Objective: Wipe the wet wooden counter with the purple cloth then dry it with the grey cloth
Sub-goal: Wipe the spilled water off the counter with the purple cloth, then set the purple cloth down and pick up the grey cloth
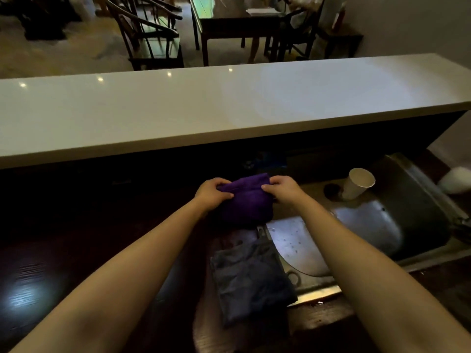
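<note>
Holding: the purple cloth (246, 197) is held by its upper fold between both hands, near the back edge of the dark wooden counter (76, 250), just left of the sink's back-left corner.
Left hand (211, 193): its fingers are curled and pinching the left end of the fold, with the thumb on the near side.
Right hand (280, 188): its fingers are pinching the right end of the fold in the same way.
Grey cloth (251, 278): it is lying crumpled at the sink's left rim, between the two forearms, and partly over the metal edge.
Risk, purple cloth: if the cloth is opened further above the rim, a hanging part could probably fall into the sink (382, 225) and take up water there.
Risk, grey cloth: it could be made wet early by the wiping strokes, or be pushed into the basin by a forearm, because it lies so near; then it would dry the wood badly.
Risk, cup: the paper cup (356, 183) is tilted and could be knocked by the right elbow.
Sink contents: the paper cup is leaning beside the drain (331, 191), and water drops are seen on the metal floor; nothing else can be made out.
Cup contents: this cannot be told, because the inside is not shown clearly.
Wetness of the wood: only shine is seen at the left; water cannot be confirmed.
</note>
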A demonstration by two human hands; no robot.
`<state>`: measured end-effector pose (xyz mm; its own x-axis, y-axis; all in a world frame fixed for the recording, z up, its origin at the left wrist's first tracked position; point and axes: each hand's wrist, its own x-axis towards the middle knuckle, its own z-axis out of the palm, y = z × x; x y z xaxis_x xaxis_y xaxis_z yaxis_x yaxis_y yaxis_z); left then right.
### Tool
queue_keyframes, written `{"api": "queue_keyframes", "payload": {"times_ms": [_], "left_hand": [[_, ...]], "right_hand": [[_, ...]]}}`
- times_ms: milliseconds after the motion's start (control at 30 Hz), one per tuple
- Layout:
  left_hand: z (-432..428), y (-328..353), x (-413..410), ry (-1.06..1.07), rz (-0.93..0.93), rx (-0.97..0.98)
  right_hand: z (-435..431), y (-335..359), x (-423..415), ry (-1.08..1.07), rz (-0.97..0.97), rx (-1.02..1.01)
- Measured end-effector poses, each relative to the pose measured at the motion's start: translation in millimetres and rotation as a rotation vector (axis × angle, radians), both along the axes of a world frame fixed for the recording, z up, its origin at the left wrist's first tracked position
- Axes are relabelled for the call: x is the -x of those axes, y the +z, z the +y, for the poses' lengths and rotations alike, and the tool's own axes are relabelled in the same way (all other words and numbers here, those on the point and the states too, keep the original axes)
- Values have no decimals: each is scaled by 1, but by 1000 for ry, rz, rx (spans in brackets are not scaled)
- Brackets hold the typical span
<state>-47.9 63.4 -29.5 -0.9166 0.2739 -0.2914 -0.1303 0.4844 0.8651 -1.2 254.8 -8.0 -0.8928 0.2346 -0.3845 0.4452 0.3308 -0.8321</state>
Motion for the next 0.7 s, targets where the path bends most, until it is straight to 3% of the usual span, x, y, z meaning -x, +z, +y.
{"api": "queue_keyframes", "payload": {"times_ms": [133,267,433,533,700], "left_hand": [[-4,-27,10,-2,-11,112],[-2,-44,11,-87,37,296],[2,-43,-26,-177,404,566],[-6,-47,-69,-299,642,536],[-21,-68,-112,-466,515,595]], "right_hand": [[-5,-33,9,-40,-33,-16],[-4,-52,16,64,-37,-234],[-3,-59,1,258,18,-435],[3,-55,-20,259,91,-488],[0,-62,-74,274,-10,-438]]}}
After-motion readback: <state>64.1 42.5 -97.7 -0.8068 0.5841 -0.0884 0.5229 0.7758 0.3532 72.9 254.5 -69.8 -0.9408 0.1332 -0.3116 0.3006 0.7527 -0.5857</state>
